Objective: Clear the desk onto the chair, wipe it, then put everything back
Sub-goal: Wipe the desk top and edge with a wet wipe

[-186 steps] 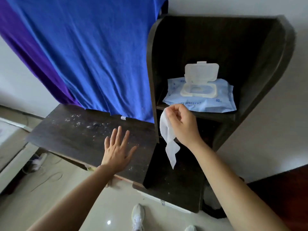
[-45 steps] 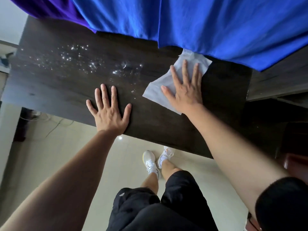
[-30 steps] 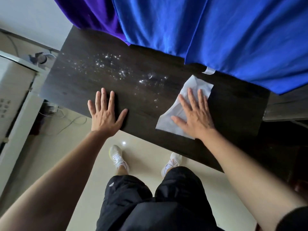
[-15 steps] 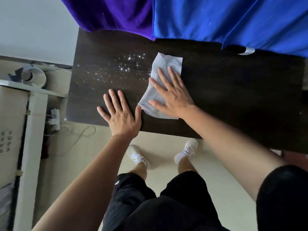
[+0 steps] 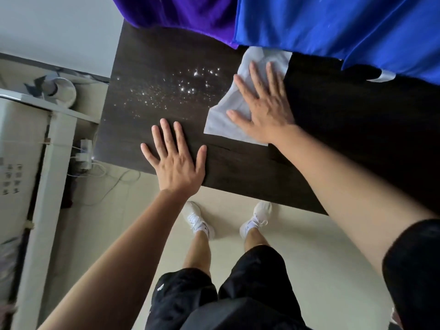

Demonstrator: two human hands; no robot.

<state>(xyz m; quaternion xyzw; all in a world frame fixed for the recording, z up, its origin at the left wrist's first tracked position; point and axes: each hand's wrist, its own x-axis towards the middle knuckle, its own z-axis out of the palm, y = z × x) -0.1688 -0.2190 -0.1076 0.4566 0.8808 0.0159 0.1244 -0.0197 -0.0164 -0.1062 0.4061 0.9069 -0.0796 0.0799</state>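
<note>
The right hand (image 5: 263, 108) is lying flat and fully spread on a white wet wipe (image 5: 238, 110), pressing it against the dark desk (image 5: 238, 167) with fingers (image 5: 256, 75) fanned out toward the far edge. It is not gripping the wipe, only pinning it under the palm. The wipe is lying crumpled near the middle of the desk's far edge, its top corner touching the hem of the blue cloth (image 5: 333, 27) that is hanging over that edge. The wipe's lower left corner is sticking out past the thumb.

The left hand (image 5: 175, 160) is resting open and empty, palm down, at the near edge of the desk, with the wrist overhanging the edge. The fingers are spread and pointing toward the far edge. It is sitting just beside the wipe, not touching it.

A patch of shiny specks (image 5: 176, 89) is glinting on the desk surface toward the far left corner, between the left hand and a purple cloth (image 5: 185, 13) that is draping over the far edge beside the blue one.

The person is standing at the near edge, wearing black shorts (image 5: 228, 289) and white shoes (image 5: 197, 220) on a pale floor (image 5: 309, 246).
</note>
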